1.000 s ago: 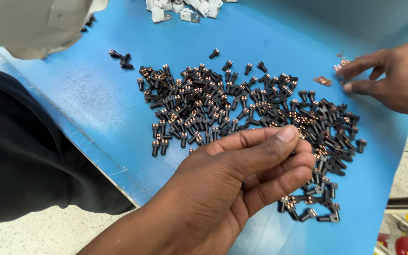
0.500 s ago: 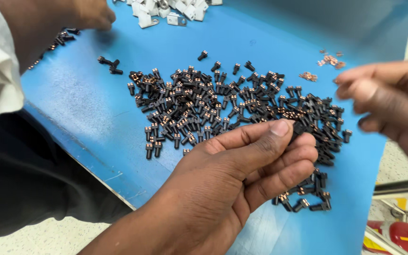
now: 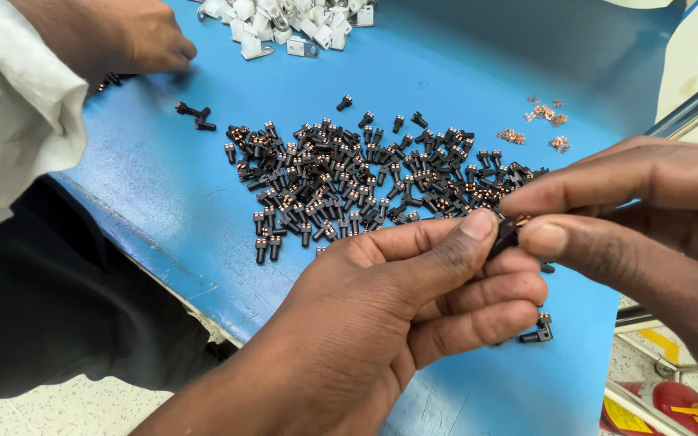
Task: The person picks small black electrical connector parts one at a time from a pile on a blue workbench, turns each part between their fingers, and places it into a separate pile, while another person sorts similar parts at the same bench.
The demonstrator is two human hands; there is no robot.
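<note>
Head view: left hand [image 3: 381, 323] and right hand [image 3: 648, 218] pinch small black part [image 3: 506, 236] together, steadying it above heap of black parts [image 3: 365, 182]; blue mat [image 3: 163, 186] beneath.

A heap of small white plastic clips [image 3: 284, 20] lies at the blue mat's [image 3: 462, 73] far edge (some with metal tabs); tiny copper contacts [image 3: 544, 121] sit scattered right; a co-worker's hand [image 3: 127, 36] rests upper left.
</note>
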